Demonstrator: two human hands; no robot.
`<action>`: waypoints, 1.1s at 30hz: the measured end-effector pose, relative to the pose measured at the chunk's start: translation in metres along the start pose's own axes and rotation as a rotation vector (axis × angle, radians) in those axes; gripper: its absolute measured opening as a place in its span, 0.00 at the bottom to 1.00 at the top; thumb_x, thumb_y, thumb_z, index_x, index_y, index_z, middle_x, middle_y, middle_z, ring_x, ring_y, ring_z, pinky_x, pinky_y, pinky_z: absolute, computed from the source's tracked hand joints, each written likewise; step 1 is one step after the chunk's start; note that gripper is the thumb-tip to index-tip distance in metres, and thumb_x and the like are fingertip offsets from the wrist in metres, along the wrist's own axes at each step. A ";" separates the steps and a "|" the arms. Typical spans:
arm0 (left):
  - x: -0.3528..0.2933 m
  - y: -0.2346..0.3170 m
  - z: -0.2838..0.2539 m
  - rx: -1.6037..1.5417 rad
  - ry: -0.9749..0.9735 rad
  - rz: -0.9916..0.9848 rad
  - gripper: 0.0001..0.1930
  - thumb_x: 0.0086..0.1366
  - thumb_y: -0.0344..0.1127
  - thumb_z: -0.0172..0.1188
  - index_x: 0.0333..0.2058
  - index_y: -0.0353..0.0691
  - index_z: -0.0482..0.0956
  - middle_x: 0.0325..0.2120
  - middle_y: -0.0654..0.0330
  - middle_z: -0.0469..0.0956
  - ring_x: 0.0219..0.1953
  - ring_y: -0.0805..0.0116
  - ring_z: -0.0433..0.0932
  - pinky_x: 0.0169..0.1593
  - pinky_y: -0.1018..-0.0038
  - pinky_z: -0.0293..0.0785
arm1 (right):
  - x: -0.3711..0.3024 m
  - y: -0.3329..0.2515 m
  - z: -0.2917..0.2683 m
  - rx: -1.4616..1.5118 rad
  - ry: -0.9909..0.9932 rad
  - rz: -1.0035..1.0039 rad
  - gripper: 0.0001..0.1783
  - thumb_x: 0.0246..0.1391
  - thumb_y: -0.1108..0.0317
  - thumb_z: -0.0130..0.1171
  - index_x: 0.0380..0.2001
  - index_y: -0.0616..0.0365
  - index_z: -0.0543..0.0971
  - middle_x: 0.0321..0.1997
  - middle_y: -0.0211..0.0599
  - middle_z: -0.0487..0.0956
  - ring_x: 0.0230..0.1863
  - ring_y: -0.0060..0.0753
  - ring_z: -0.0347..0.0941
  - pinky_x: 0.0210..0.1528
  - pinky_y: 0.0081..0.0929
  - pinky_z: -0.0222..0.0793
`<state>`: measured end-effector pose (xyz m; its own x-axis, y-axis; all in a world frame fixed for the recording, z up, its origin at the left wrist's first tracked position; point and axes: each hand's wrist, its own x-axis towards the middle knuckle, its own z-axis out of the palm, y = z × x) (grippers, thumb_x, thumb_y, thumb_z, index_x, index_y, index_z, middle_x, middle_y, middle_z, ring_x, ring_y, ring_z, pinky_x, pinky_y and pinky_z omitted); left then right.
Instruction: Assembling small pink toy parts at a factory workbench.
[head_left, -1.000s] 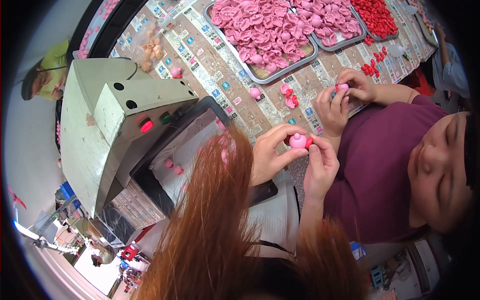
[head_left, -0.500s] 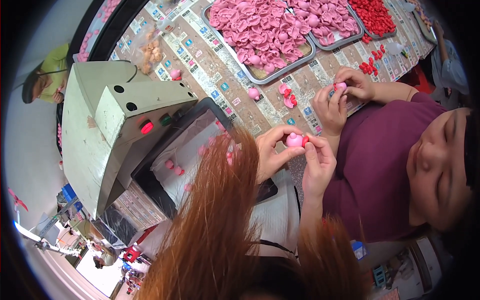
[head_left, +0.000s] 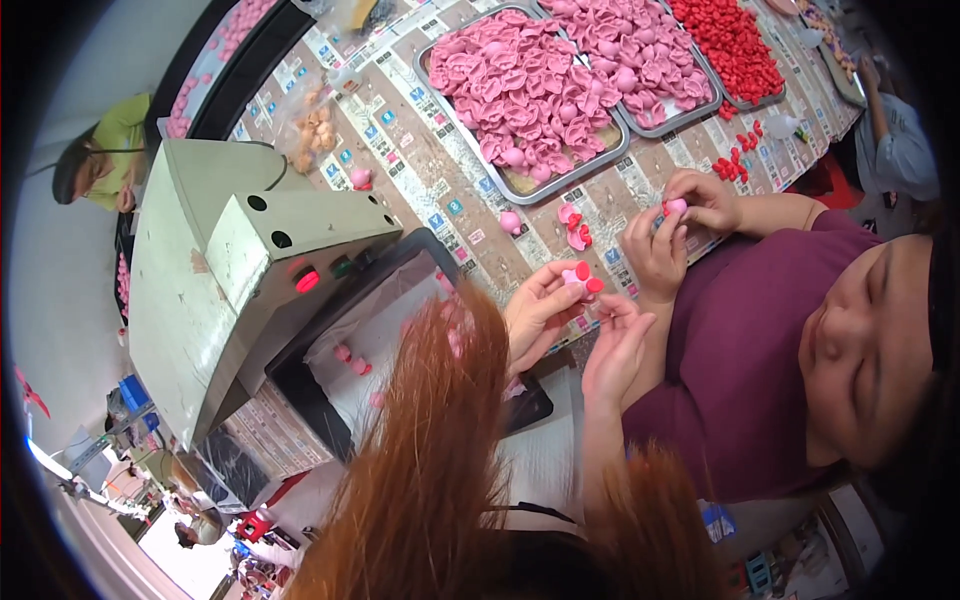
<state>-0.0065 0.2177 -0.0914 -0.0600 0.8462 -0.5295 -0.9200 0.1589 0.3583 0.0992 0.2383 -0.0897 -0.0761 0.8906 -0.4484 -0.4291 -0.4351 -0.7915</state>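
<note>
My left hand [head_left: 540, 312] pinches a small pink plastic toy part with red round ends [head_left: 581, 278] between thumb and fingers. The red ends face up and toward the right. Just below and right of it, my right hand [head_left: 615, 350] is apart from the part, fingers loosely stretched and seemingly holding nothing. On the table beyond lie a round pink piece [head_left: 511, 222] and a pink half shell with red pieces [head_left: 575, 228]. Long brown hair covers part of my left wrist and the black-rimmed tray [head_left: 420, 245], where several pink-and-red parts rest on white lining.
A pale metal machine housing [head_left: 215, 290] with a red button stands at left. Far trays hold pink shells [head_left: 520, 90] and red pieces [head_left: 730, 50]. At right, close by, a co-worker in a purple shirt [head_left: 730, 370] holds a pink-and-red part [head_left: 676, 206]. Loose red pieces [head_left: 737, 160] lie near the trays.
Both hands were on the pink part; my right hand has come away and lowered slightly. My left hand has turned the part so its red ends show. The view has shifted slightly.
</note>
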 end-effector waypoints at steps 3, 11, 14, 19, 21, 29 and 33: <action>0.002 -0.001 0.000 -0.022 0.051 -0.015 0.15 0.56 0.31 0.54 0.42 0.40 0.65 0.36 0.61 0.71 0.38 0.72 0.70 0.44 0.74 0.65 | 0.002 -0.007 0.007 -0.630 -0.104 -0.478 0.26 0.58 0.54 0.32 0.31 0.63 0.75 0.33 0.39 0.68 0.35 0.30 0.61 0.38 0.25 0.57; 0.000 0.000 0.003 -0.047 0.034 0.040 0.13 0.55 0.30 0.54 0.40 0.40 0.64 0.36 0.60 0.71 0.37 0.72 0.70 0.44 0.74 0.65 | 0.002 -0.004 0.005 -0.930 -0.083 -0.665 0.26 0.56 0.52 0.34 0.32 0.59 0.77 0.30 0.39 0.66 0.35 0.35 0.60 0.39 0.30 0.56; -0.002 0.002 0.003 -0.047 0.027 0.045 0.14 0.56 0.31 0.53 0.41 0.39 0.64 0.37 0.60 0.71 0.37 0.72 0.70 0.44 0.74 0.65 | 0.000 -0.009 0.009 -0.968 -0.119 -0.712 0.25 0.56 0.52 0.34 0.31 0.59 0.77 0.30 0.39 0.66 0.35 0.36 0.61 0.40 0.30 0.56; 0.002 0.001 -0.002 -0.341 -0.149 -0.169 0.23 0.59 0.38 0.49 0.50 0.35 0.58 0.37 0.59 0.69 0.36 0.72 0.69 0.43 0.74 0.66 | 0.004 -0.011 0.012 -0.680 -0.059 -0.553 0.26 0.56 0.52 0.34 0.29 0.61 0.76 0.31 0.39 0.66 0.36 0.34 0.61 0.41 0.29 0.57; 0.002 0.002 -0.006 -0.371 -0.190 -0.208 0.23 0.59 0.39 0.49 0.50 0.34 0.58 0.36 0.60 0.69 0.36 0.73 0.69 0.42 0.75 0.66 | 0.003 -0.016 0.014 -0.710 -0.121 -0.572 0.27 0.56 0.51 0.34 0.28 0.62 0.76 0.31 0.39 0.66 0.37 0.33 0.61 0.41 0.28 0.57; 0.000 -0.001 -0.008 -0.415 -0.265 -0.296 0.22 0.61 0.41 0.46 0.50 0.36 0.59 0.37 0.60 0.69 0.35 0.72 0.69 0.43 0.71 0.67 | 0.005 -0.029 0.015 -0.849 -0.254 -0.689 0.29 0.55 0.48 0.34 0.27 0.62 0.75 0.33 0.39 0.66 0.37 0.33 0.61 0.41 0.28 0.57; 0.001 -0.003 -0.008 -0.392 -0.291 -0.274 0.21 0.61 0.42 0.45 0.50 0.37 0.59 0.40 0.59 0.68 0.36 0.71 0.69 0.43 0.69 0.67 | -0.001 -0.034 0.019 -0.924 -0.173 -0.659 0.30 0.54 0.45 0.35 0.28 0.63 0.75 0.33 0.39 0.66 0.37 0.31 0.63 0.42 0.26 0.57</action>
<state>-0.0070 0.2139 -0.0995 0.2599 0.9149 -0.3089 -0.9654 0.2389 -0.1047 0.0963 0.2547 -0.0544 -0.2352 0.9565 0.1727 0.3881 0.2553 -0.8855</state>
